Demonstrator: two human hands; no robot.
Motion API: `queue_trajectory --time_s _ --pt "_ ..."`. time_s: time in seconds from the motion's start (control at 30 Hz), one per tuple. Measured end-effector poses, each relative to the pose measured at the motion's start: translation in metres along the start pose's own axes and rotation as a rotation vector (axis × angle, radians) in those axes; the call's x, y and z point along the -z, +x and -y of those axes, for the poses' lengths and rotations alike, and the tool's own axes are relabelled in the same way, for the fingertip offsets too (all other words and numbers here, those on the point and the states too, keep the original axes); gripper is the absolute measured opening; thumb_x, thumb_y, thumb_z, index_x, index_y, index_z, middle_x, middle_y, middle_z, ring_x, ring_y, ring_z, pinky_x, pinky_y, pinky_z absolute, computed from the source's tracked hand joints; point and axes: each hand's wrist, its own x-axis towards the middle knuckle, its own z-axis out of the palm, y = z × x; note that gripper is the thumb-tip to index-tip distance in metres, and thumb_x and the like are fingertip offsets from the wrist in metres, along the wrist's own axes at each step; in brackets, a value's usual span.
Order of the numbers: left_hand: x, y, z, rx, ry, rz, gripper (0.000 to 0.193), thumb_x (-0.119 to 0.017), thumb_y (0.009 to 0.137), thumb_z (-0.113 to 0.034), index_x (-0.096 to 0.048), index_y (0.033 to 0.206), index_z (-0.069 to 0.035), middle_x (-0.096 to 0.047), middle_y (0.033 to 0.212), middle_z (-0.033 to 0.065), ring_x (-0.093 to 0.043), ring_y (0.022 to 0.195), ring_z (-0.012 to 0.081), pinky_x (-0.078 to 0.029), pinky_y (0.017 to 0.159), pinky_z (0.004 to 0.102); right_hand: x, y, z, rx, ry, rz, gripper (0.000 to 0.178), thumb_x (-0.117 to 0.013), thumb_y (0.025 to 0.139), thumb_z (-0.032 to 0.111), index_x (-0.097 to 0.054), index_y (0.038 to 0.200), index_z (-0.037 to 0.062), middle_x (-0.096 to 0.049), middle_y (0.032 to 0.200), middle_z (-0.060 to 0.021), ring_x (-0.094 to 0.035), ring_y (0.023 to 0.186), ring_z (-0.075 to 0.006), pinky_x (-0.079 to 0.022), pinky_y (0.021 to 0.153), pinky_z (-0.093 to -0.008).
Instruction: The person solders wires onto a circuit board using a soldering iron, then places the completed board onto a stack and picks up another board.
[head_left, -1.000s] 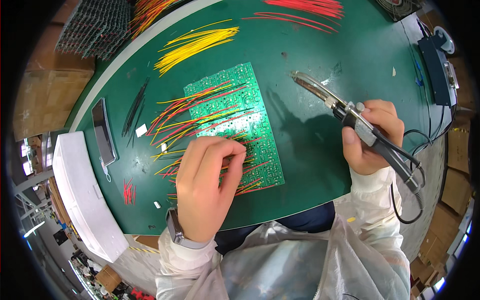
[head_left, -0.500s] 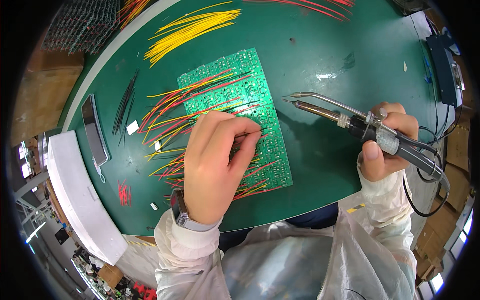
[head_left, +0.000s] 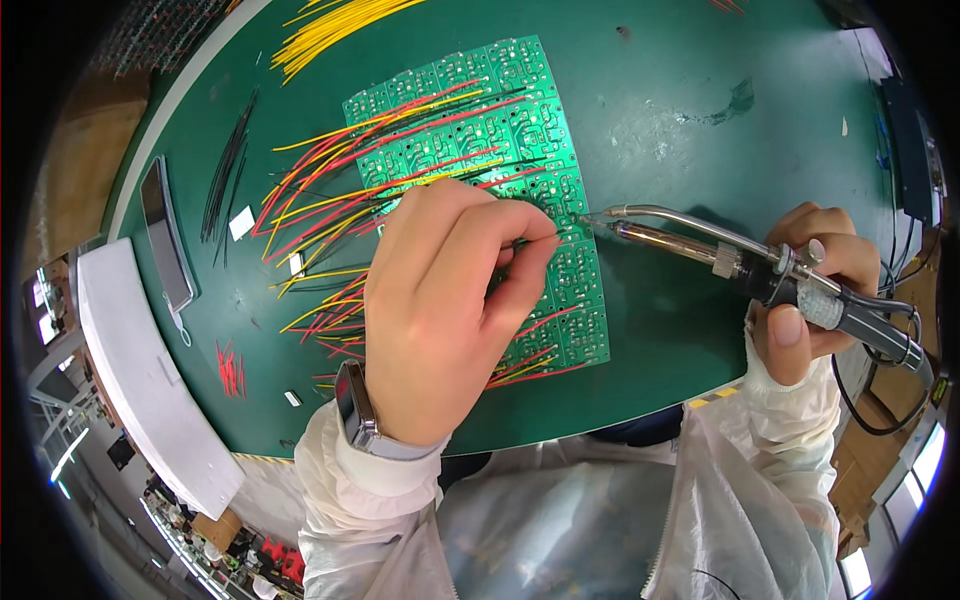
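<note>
A green panel of circuit boards (head_left: pixel 588 335) lies on the table, with red, yellow and black wires fanning off its left side. Over its middle, my left hand (head_left: pixel 430 285) is closed, thumb and forefinger pinching a thin black wire (head_left: pixel 512 247) near the panel's right part. Most of that wire is hidden by the hand. My right hand (head_left: pixel 845 250) grips a soldering iron (head_left: pixel 665 239) with a curved metal feed tube (head_left: pixel 690 224) fixed along it. The iron's tip points left, at the panel's right edge, close to my left fingertips; contact I cannot tell.
Loose yellow wires (head_left: pixel 335 38) lie at the far left, black wires (head_left: pixel 228 175) and short red pieces (head_left: pixel 230 370) nearer. A phone (head_left: pixel 168 235) and a long white block (head_left: pixel 150 370) stand along the left edge. The iron's black cord (head_left: pixel 868 425) loops at the right.
The soldering iron's tip has come nearer the panel and my left fingertips. My left hand keeps its pinch. The whole view has shifted, with the table's far part sliding up.
</note>
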Motion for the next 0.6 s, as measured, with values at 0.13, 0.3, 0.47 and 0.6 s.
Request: queue_trajectory --time_s 0.13,0.3,0.47,0.6 --pt "-0.0011 -0.0004 0.0017 -0.03 0.015 -0.006 0.019 -0.064 0.064 0.011 -0.056 0.077 -0.001 -0.051 0.074 0.0042 -0.048 0.06 0.0107 -0.04 0.052 0.0213 -0.0005 0.0003 -0.0009 0.017 0.007 0.035 0.041 -0.067 0.068 0.025 -0.042 0.088 0.0005 -0.048 0.076 -0.0127 -0.048 0.059 -0.0164 -0.04 0.054 -0.025" --pt "-0.0033 -0.0009 0.0016 -0.021 -0.004 -0.011 0.019 -0.064 0.064 0.011 -0.056 0.077 -0.001 -0.051 0.074 0.0042 -0.048 0.06 0.0108 -0.04 0.053 0.0215 -0.0021 -0.0008 -0.0023 0.047 -0.021 0.038 0.04 -0.067 0.068 0.024 -0.041 0.088 -0.0001 -0.048 0.076 -0.013 -0.047 0.058 -0.016 -0.04 0.053 -0.0247" --pt "-0.0011 -0.0006 0.0027 -0.016 -0.03 -0.015 0.018 -0.063 0.065 0.011 -0.056 0.077 -0.001 -0.051 0.074 0.0043 -0.048 0.061 0.0107 -0.04 0.053 0.0212 -0.0029 0.0029 -0.0016 0.076 -0.024 0.058 0.04 -0.067 0.068 0.023 -0.042 0.088 -0.0002 -0.048 0.076 -0.0131 -0.047 0.057 -0.0158 -0.039 0.052 -0.0241" --pt "-0.0007 0.0003 0.0022 -0.02 -0.002 0.004 0.018 -0.063 0.065 0.011 -0.056 0.077 0.0 -0.051 0.075 0.0044 -0.049 0.061 0.0106 -0.041 0.053 0.0209 -0.0058 0.0005 -0.0027 0.044 -0.066 0.005 0.039 -0.068 0.064 0.025 -0.045 0.087 0.0038 -0.044 0.069 -0.0095 -0.042 0.054 -0.0157 -0.033 0.05 -0.0242"
